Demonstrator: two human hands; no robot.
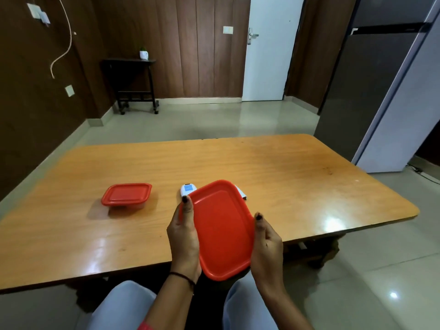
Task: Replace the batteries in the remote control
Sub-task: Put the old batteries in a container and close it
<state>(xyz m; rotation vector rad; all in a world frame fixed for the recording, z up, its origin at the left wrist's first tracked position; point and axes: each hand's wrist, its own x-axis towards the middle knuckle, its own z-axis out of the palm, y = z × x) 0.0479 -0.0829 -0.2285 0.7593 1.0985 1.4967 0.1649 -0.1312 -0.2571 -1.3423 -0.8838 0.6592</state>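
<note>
**Lid off, remote waiting behind it**

I held the flat red plastic lid (223, 227) up over the near edge of the glossy orange wooden bench (297, 177), tilted so its hollow underside faced me. My left hand (184, 239) gripped its left long edge, thumb pressed on the rim, and my right hand (266, 244) gripped the right edge the same way; neither was free. The small white remote control with a blue label (187, 189) lay on the bench just beyond the lid, mostly hidden by it, so I could not tell whether its battery cover was on. A pale edge (241, 193) poked out behind the lid's far right corner (probably the container this lid belonged to, though I could not be sure). A second, shallow clear container with a red lid (126, 195) sat shut, well apart to the left.

I judged the work barely begun: no batteries showed anywhere. The sensible way on was to lay the lid flat on bare bench to one side, clear of the remote, so both hands came free and nothing small could roll under it.
</note>
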